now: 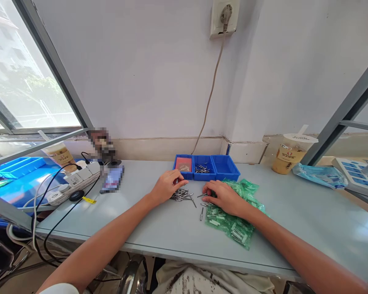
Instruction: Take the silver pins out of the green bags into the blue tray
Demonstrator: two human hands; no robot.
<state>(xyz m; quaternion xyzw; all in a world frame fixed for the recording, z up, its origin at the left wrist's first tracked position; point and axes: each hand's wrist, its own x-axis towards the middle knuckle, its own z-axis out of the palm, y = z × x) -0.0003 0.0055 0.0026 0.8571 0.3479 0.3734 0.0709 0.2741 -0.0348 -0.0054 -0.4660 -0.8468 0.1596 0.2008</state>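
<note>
Head view: L hand [167,185] sat mid-table [294,212], fingers curled down onto the pin pile [180,194]; can't tell if it pinched any. Loose pins [201,204] lay btwn both hands. R hand [224,198] rested palm-down, fingers loosely spread, on green bags [233,224], tips by those pins. Blue bins [206,166] stood twd the back edge.

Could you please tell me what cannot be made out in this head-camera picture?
- Head view: whether the left hand grips any of the small silver metal pins; its curled fingers cover them.
- Head view: what lies under the right hand on the green plastic packets; the palm hides it.
- Head view: the pixelated object beside the white power strip; blur hides it.
</note>
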